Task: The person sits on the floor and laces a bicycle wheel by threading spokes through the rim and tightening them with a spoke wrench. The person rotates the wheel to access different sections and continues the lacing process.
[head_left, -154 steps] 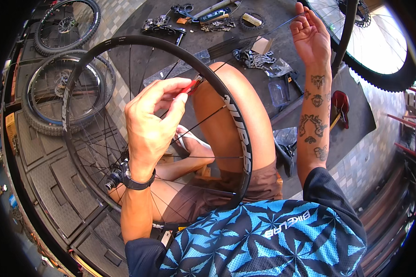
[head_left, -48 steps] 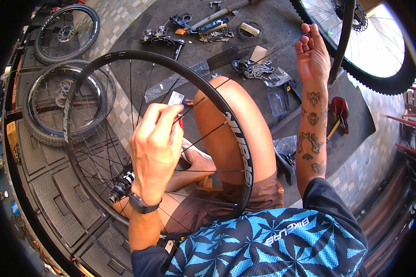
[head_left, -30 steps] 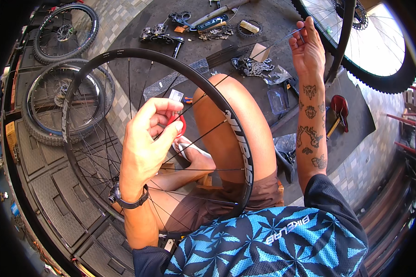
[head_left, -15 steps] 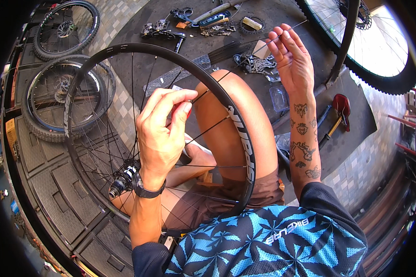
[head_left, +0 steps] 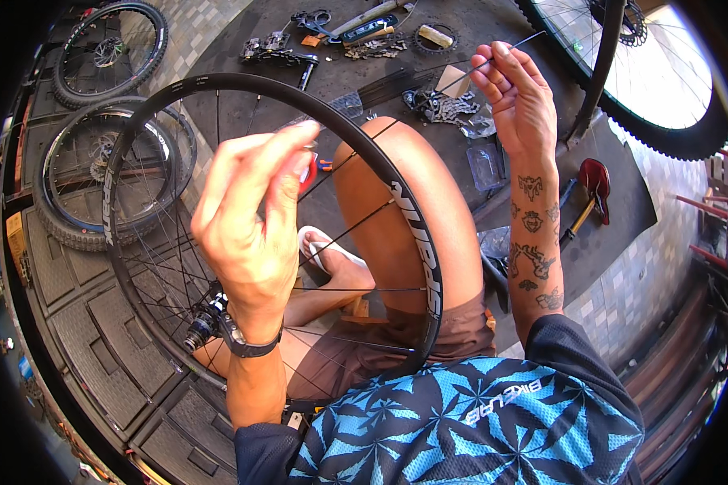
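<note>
A black bicycle rim [head_left: 408, 202] laced with dark spokes and without a tyre stands across my legs, its hub [head_left: 206, 323] at the lower left. My left hand [head_left: 247, 222] is raised in front of the spokes, thumb and fingertips brought together. A small red rounded tool [head_left: 308, 173] shows partly between its fingers; the rest is hidden, so its exact kind is unclear. Beyond the rim on the right, my right hand [head_left: 516, 97] pinches a thin dark spoke [head_left: 459, 82] between thumb and fingers. That spoke slants up to the right, apart from the rim.
A dark mat [head_left: 234, 61] carries a crank arm [head_left: 279, 55], a chainring [head_left: 435, 38], a derailleur [head_left: 441, 105] and a bundle of loose spokes [head_left: 388, 85]. Two tyred wheels [head_left: 61, 174] lie at left. A large tyred wheel [head_left: 663, 129] and a red saddle [head_left: 595, 182] are at right.
My left hand has pulled back left and toward me, away from the spoke near the rim. The spoke in my right hand no longer reaches across the rim. The wheel has shifted slightly left.
</note>
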`<state>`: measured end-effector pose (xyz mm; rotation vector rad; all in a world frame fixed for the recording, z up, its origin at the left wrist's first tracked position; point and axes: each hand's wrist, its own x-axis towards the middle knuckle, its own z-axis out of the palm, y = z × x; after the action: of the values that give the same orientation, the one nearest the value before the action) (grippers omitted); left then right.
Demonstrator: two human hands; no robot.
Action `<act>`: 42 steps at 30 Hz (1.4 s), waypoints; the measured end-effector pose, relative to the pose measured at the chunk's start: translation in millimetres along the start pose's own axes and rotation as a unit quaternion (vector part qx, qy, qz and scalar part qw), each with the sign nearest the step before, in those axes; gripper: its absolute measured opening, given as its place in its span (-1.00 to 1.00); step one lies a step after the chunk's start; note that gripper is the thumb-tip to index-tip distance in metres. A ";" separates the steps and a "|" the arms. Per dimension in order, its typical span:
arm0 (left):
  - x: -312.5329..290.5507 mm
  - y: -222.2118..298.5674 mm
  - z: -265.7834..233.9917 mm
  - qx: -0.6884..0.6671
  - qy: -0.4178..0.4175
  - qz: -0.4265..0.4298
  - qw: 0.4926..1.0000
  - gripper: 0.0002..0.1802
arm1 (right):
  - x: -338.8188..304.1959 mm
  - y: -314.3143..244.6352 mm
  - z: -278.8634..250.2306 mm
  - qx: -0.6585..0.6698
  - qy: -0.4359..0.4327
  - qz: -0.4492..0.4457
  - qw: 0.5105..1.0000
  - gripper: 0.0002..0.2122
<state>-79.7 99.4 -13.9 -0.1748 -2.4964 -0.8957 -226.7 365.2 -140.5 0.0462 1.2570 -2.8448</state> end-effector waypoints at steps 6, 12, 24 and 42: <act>-12.1 -0.2 23.0 -0.198 0.029 -0.223 0.954 -0.75 | 0.0 4.9 -1.5 0.016 0.010 0.037 0.999 -0.85; -12.6 -6.0 24.1 0.000 0.012 0.004 1.000 -0.80 | -3.2 7.5 -0.9 -0.004 0.032 0.038 0.999 -0.87; -6.0 -1.1 25.6 0.008 -0.060 -0.007 0.998 -0.79 | -0.2 4.9 -0.3 0.016 0.015 0.017 1.000 -0.88; -5.4 0.7 15.0 -0.037 -0.165 -0.089 0.982 -0.60 | -2.1 4.4 -0.6 0.026 0.023 0.015 0.999 -0.89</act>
<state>-80.7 109.6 -26.1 -0.1352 -2.8217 -1.1099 -224.4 362.7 -144.1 0.1315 1.1793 -2.8676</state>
